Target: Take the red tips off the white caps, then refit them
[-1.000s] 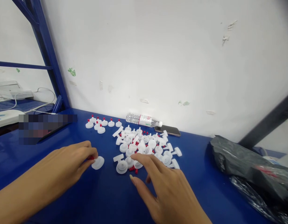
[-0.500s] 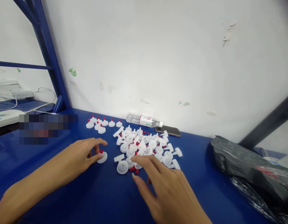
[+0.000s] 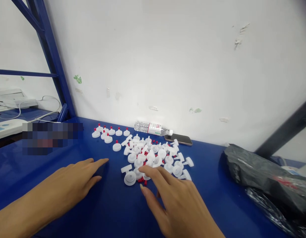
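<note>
"What does the left hand (image 3: pixel 73 178) hold?"

"Nothing; its thumb and forefinger are apart, over the blue table (image 3: pixel 113 211). At its two o'clock, one red-tipped white piece (image 3: pixel 116 147) stands alone, steady because its broad base is down."

"And the right hand (image 3: pixel 174 195)?"

"It is open also, the forefinger reaching over the pile of loose white pieces (image 3: pixel 162 153) at its eleven o'clock. Whether it touches one, I cannot tell."

"Why do other red-tipped pieces (image 3: pixel 104 135) stand at the pile's ten o'clock?"

"Probably to keep them separate."
</note>
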Motion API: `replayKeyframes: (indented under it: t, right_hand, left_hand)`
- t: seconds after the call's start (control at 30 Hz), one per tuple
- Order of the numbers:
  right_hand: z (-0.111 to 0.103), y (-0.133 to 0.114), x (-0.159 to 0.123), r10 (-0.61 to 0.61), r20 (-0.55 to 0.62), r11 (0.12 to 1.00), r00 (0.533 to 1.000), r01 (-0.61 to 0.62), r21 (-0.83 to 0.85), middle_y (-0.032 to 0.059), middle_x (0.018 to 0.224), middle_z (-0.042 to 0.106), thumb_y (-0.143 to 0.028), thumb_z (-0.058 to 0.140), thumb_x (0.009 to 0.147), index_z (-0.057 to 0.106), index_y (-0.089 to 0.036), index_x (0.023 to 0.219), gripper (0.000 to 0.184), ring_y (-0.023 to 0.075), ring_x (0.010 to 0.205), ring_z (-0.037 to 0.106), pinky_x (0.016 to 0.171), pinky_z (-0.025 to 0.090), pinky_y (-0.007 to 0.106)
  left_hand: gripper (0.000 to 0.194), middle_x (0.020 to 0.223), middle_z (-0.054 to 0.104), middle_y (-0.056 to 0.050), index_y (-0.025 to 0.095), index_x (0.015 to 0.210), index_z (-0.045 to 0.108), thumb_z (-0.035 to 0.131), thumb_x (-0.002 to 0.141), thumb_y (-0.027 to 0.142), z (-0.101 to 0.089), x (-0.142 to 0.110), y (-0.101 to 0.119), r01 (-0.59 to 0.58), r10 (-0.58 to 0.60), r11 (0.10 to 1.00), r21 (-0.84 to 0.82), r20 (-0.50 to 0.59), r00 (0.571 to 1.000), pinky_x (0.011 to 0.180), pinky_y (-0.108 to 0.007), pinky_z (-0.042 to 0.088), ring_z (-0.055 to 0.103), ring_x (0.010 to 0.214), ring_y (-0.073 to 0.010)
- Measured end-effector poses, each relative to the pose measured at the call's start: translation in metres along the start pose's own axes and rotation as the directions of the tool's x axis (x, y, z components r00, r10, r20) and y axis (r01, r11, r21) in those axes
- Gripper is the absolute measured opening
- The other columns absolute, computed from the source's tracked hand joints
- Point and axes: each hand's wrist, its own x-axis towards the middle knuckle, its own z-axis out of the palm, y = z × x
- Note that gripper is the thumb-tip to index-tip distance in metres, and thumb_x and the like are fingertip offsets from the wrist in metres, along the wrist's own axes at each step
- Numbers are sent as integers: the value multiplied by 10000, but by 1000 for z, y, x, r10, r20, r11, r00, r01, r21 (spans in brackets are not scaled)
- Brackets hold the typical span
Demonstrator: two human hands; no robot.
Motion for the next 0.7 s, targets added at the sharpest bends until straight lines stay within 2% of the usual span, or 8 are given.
replayKeyframes:
  t: [0.07,0.17,0.27,0.4,0.57,0.7]
  right_hand:
    - [0,0,0,3,1,1000,1000,-3,7,11,1190,781,-246,544,1036,534,-309,1410,380,183,770,782,545,470,268]
    - [1,0,-1,7,8,1000,1000,-7,14,7,1188,778,-240,540,1036,531,-310,1409,380,185,772,778,552,470,275]
    - [1,1,-1,6,22,1000,1000,-6,12,7,1185,775,-235,540,1037,532,-311,1401,372,184,769,774,550,458,276]
    - [3,2,-2,0,7,1000,1000,0,20,-8,1156,773,-244,523,1056,556,-319,1361,315,175,740,758,542,434,277]
    - [5,4,-1,18,-19,1000,1000,-17,15,-22,975,773,-253,510,1075,628,-308,1208,186,181,711,752,537,391,282]
    - [5,5,-2,26,-38,1000,999,-26,-11,-18,908,760,-248,515,1071,647,-288,1148,159,184,668,742,513,351,294]
  left_hand:
    - [406,1260,798,-69,305,1315,745,565,959,379,-4,1,2,20,-25,997,68,79,997,917,-457,595,766,1103,-371]
    - [335,1191,817,-8,348,1223,770,548,974,372,-11,2,11,2,-7,999,49,93,996,861,-401,607,778,1075,-344]
    - [360,1226,803,-53,354,1224,758,496,987,427,-12,4,17,2,-5,1000,26,107,994,854,-428,605,769,1095,-354]
    - [412,1273,779,-94,325,1243,744,435,1001,450,-8,8,23,9,-8,1000,-1,151,988,939,-487,580,740,1154,-365]
    - [459,1352,741,-90,309,1371,682,460,1015,497,-3,12,43,-10,17,997,-75,98,995,1042,-477,531,689,1252,-344]
    - [410,1219,740,-56,352,1390,652,439,1049,433,3,17,56,-42,52,992,-116,91,995,858,-386,553,747,1013,-270]
